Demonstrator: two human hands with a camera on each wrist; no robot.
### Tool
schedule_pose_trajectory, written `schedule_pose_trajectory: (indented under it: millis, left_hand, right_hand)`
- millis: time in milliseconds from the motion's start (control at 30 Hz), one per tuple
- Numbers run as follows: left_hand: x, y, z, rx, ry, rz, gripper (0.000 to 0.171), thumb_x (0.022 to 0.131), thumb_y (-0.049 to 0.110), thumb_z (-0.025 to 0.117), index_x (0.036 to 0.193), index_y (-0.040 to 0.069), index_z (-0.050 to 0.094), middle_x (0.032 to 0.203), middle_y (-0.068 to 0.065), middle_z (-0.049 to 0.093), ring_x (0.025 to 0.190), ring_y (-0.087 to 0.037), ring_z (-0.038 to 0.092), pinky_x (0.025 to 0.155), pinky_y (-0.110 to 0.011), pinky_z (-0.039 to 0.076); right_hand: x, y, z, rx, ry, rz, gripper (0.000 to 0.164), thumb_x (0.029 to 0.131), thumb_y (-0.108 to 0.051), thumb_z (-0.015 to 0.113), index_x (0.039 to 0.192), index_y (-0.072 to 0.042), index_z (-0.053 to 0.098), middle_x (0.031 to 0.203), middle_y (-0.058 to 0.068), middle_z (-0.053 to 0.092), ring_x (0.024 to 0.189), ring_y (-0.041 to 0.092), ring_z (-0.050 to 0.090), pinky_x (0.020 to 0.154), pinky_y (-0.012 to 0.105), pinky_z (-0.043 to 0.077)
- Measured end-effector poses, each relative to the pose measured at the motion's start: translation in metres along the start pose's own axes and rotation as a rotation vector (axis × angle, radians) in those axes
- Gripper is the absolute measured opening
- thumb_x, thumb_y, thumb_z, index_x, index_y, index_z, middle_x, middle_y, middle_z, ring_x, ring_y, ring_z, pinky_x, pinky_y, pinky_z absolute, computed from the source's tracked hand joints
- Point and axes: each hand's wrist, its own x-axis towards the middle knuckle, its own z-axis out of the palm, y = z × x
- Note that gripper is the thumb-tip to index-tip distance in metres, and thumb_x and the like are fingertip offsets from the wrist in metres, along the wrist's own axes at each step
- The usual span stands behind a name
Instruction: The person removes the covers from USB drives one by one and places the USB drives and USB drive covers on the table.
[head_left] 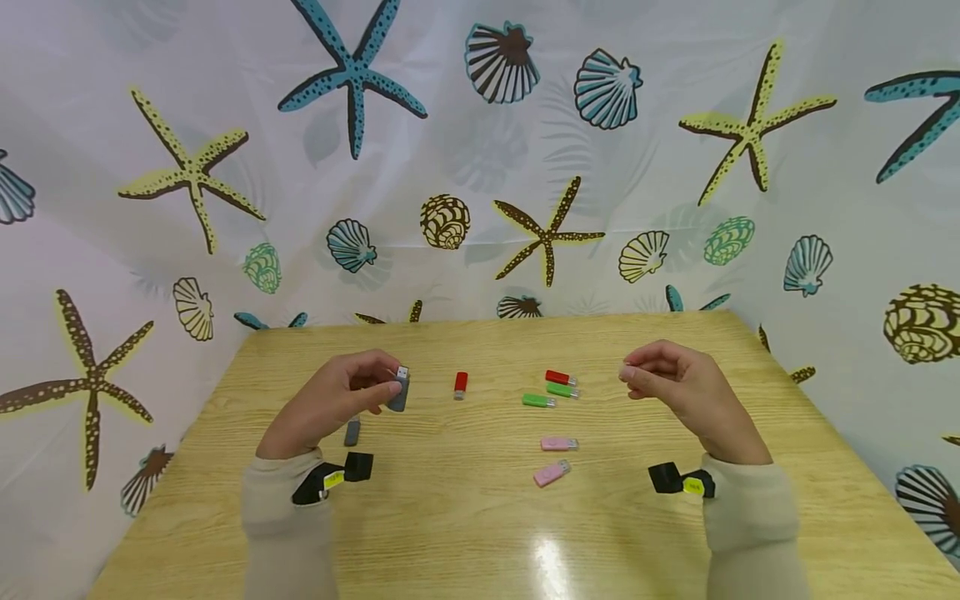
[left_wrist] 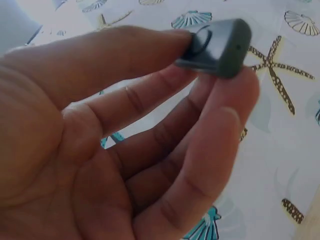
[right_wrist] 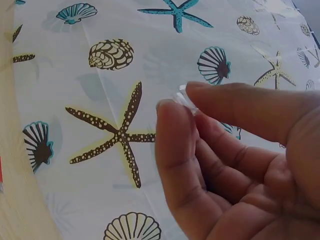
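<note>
seven usb sticks [head_left: 558,444] dot the table [head_left: 442,517] — wood-grained.

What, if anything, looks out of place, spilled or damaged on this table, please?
Nothing looks spilled or damaged. The mild oddity is one red USB stick lying alone nearer the left hand, split from the other red stick, which lies beside a green stick, whereas the two pink sticks lie near each other.

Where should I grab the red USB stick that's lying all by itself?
I'd pinch the red USB stick across the long sides of its body, coming down from above. It lies flat on the table, it's slim, nothing touches its sides, and its metal plug points toward the person's side.
</note>
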Motion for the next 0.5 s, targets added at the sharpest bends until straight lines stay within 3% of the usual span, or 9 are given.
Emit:
schedule_pose_trajectory:
  millis: [233,500]
  left_hand:
    - [-0.002,-0.014,-0.006,0.014,0.032,-0.057,0.029,0.094,0.027,0.064,0.112,0.005,0.065,0.095,-0.01,0.066,0.08,-0.024,0.061,0.071,-0.037,0.053]
    - [0.001,-0.025,-0.005,0.063,0.073,-0.141,0.026,0.092,0.025,0.065,0.109,0.005,0.064,0.091,-0.008,0.067,0.078,-0.021,0.063,0.066,-0.034,0.05]
  right_hand:
    - [0.001,0.015,-0.013,-0.125,0.035,0.11,0.043,0.093,-0.04,0.061,0.115,-0.004,0.063,0.1,0.003,0.064,0.085,0.015,0.062,0.078,0.029,0.052]
    - [0.002,0.029,-0.022,-0.163,0.035,0.178,0.046,0.094,-0.041,0.058,0.118,-0.001,0.06,0.1,0.002,0.065,0.083,0.012,0.064,0.079,0.03,0.051]
